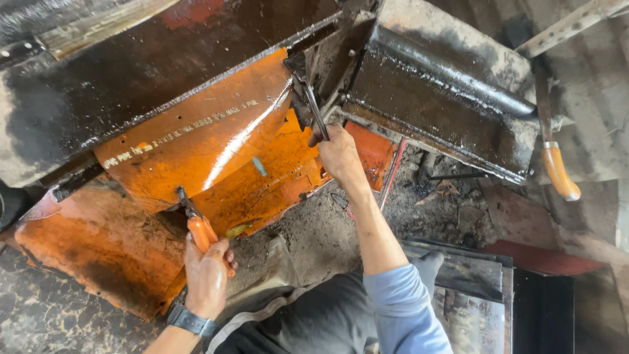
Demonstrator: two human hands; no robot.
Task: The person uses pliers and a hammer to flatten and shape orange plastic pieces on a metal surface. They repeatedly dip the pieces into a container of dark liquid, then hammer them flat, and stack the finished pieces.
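While the left hand (207, 278) is closed round the orange handle of a tool (200, 231), whose dark tip is set against the lower edge of the curved orange metal sheet (196, 141), the right hand (339, 156) is raised and clenched on a slim grey metal tool (316, 111) pushed up into the joint where the sheet meets the blackened steel frame (439, 92). Both grips are fully shut, with no slack seen. For the work to go well, the lower tool is best kept braced firmly so the sheet is held off, and the upper one is best driven straight along the seam, not twisted. Beyond the arms, rubble on the floor (452, 210) and another orange-handled tool (557, 167) hanging at the right are seen.
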